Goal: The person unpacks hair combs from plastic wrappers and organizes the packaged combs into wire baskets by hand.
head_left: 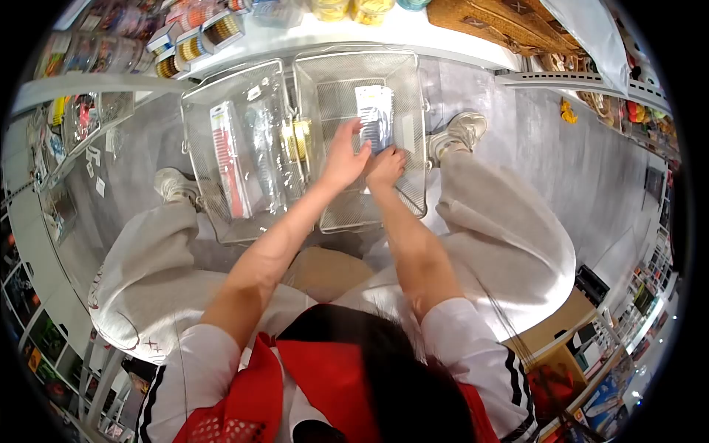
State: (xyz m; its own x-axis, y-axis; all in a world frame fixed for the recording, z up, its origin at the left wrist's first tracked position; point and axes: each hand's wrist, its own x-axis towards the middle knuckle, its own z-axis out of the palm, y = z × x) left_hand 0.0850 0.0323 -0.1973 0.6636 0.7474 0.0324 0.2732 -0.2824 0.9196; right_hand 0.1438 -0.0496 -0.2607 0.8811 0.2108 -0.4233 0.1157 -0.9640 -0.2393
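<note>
Two wire mesh baskets stand side by side on the floor between my legs. Inside the right basket (332, 70) lie packaged dark combs (375, 111). My left hand (346, 159) is over this basket, its fingers apart beside the left edge of the comb packs. At the packs' lower end, my right hand (385, 167) has its fingers curled against them. The left basket (193, 122) holds a packaged red comb (227, 159) and other clear packs (267, 148). Rolls of yellow material (298, 140) sit at its right side.
A white shelf (310, 37) with jars and ribbon spools (193, 48) runs across the front. A brown woven bag (487, 26) lies on it at the right. Racks of goods flank both sides. A yellow item (568, 111) lies on the grey floor (532, 140).
</note>
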